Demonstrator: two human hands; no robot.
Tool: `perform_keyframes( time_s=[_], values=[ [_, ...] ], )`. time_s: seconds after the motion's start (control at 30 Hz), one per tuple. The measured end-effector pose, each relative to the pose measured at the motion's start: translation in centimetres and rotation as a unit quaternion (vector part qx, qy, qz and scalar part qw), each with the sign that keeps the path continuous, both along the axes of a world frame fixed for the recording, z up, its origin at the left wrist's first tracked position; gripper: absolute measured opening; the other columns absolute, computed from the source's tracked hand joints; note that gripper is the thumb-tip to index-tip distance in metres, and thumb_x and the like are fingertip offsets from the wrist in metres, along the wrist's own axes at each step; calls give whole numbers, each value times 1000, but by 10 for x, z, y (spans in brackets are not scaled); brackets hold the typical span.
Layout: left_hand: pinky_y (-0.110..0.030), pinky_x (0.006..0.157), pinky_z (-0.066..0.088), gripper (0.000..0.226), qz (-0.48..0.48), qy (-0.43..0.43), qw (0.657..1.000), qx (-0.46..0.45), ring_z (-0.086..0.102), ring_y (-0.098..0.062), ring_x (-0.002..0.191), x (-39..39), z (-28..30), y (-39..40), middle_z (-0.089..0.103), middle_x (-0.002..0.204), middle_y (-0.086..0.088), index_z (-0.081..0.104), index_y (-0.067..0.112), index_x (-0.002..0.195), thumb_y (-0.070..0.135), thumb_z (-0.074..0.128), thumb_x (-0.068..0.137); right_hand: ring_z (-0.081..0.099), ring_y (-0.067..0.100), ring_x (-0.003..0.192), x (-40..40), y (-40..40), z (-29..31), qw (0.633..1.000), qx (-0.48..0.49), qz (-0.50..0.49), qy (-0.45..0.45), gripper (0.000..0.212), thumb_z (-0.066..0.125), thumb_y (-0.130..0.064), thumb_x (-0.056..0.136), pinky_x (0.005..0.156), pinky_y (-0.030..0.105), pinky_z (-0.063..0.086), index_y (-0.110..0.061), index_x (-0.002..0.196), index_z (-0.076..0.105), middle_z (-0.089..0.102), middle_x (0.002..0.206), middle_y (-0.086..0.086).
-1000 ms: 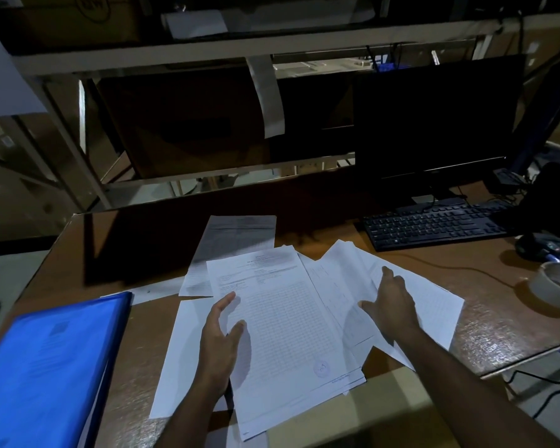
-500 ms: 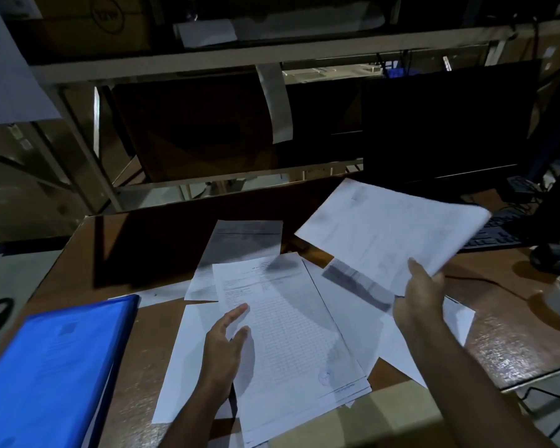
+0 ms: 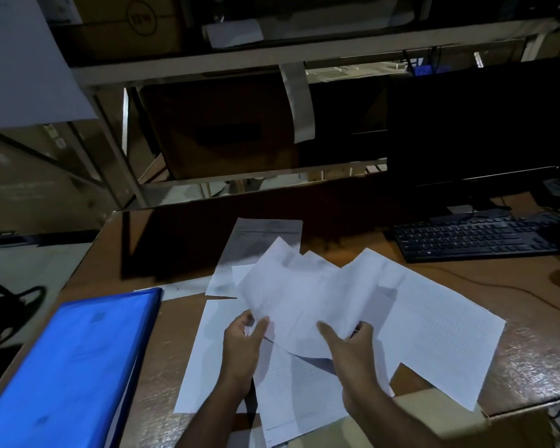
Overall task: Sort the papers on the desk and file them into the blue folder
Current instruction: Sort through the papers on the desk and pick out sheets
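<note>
Both the left hand and right hand pinch a lifted sheet over the loose papers; blue folder lies at nine o'clock (closed). Loosely fanned pages could slide off the desk's near edge.

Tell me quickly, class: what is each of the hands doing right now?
Left hand: pinching the lower left edge of the raised white paper sheets.
Right hand: gripping the same sheets at their lower right edge.
</note>
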State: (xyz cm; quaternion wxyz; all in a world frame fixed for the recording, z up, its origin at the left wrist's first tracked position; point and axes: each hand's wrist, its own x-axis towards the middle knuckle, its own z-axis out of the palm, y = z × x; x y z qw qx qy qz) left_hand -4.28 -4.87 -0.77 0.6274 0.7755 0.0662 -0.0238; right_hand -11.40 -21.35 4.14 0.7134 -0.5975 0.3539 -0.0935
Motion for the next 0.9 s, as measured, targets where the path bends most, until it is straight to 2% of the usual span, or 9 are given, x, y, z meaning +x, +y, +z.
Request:
perform_keyframes(
  time_s=[0.13,0.23,0.33,0.47,0.6,0.67,0.73,0.77,0.9],
  values=[
    [-34,89,50,21,34,34,999,-8,64,-23,110,2,-4,1,70,114,-1,64,15,118,28,64,102,53,21,108,1,-25,4,996,-57,-61,25,59,74,-36,88,93,41,50,-18,134,41,52,119,-2],
    [-33,84,52,20,34,41,998,-22,65,-24,107,4,-6,2,71,114,-3,65,16,120,26,63,103,62,19,91,1,-51,5,994,-82,-77,13,30,71,-21,93,74,34,53,-13,116,54,64,113,5],
    [-28,76,51,11,37,33,998,-29,66,-21,100,3,-5,2,71,108,-1,65,19,114,24,61,104,59,15,80,4,-68,-5,991,-120,-30,46,16,66,-20,96,58,27,46,-13,107,57,65,103,6],
    [-31,85,49,16,37,30,998,-35,63,-13,105,3,-1,1,70,113,4,63,21,121,23,58,106,63,21,82,7,-74,-16,989,-128,4,68,11,60,-24,99,60,28,48,-13,101,59,66,97,6],
    [-33,81,53,11,36,34,998,-35,66,-25,101,3,-4,2,72,103,-4,67,16,107,24,61,104,64,24,84,9,-77,-20,992,-110,8,67,11,54,-21,102,68,35,51,-13,100,60,66,97,8],
    [-35,75,50,17,41,30,998,-32,66,-34,95,3,-4,3,69,92,-10,65,10,95,26,65,102,63,25,86,12,-83,-20,990,-118,22,69,14,50,-21,104,72,37,53,-12,105,61,66,102,9],
    [-37,76,48,23,53,32,996,-67,64,-31,88,0,2,3,65,85,-4,62,13,90,34,68,99,62,24,91,16,-93,-18,982,-160,52,82,19,47,-21,105,71,35,50,-12,114,62,66,109,9],
    [-38,82,49,25,53,45,992,-108,66,-28,90,-3,6,2,69,91,-2,64,18,97,43,65,98,61,25,95,20,-100,-17,974,-194,71,95,24,46,-20,104,73,34,47,-11,121,61,65,114,9],
    [-47,89,56,83,-16,123,951,-283,72,-39,111,-3,14,6,77,119,-14,69,20,129,81,30,89,57,33,116,33,-130,-7,931,-312,127,138,36,41,-14,103,94,41,49,-9,136,55,60,133,13]
  ],
)
